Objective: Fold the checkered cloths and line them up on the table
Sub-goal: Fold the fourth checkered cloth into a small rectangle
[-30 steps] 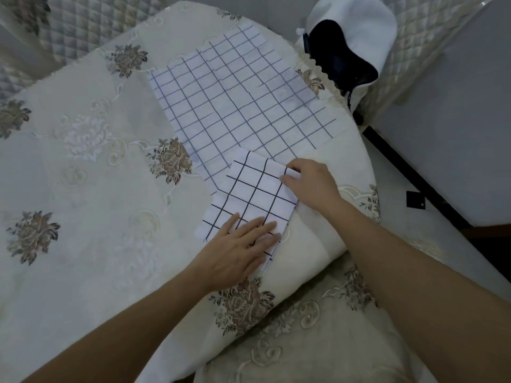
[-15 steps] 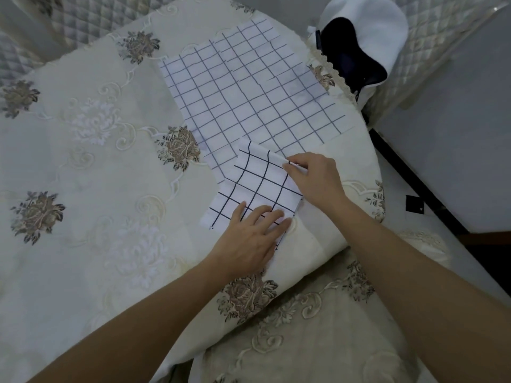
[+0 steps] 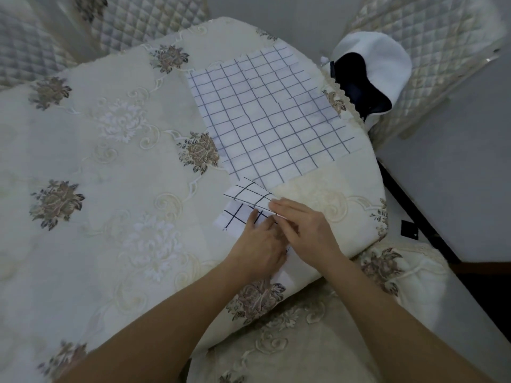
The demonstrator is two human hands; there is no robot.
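Both hands work at the near right edge of the counter (image 3: 83, 244), close together over the small checkered cloth (image 3: 249, 196). The left hand (image 3: 257, 244) lies flat with straight fingers on the lower part of that cloth, apparently to pin it so it does not slide on the embroidered tablecloth (image 3: 132, 150). The right hand (image 3: 307, 230) pinches the cloth's raised edge between its fingertips (image 3: 276, 206) and holds a flap lifted off the layer beneath. The flap leans toward the left, which suggests it is being carried over for another fold. This cloth is already a small, layered piece, so I judge its folding to be well along, with the crease not yet pressed down.

Just beyond it, touching or nearly touching its far corner, the large checkered cloth (image 3: 271, 117) lies spread flat and unfolded, probably waiting its turn within easy reach. Its far corner reaches the counter's far edge. Farther right, off the counter, a white and dark fabric item (image 3: 378, 59) rests against a quilted chair (image 3: 431, 37), apart from the work.
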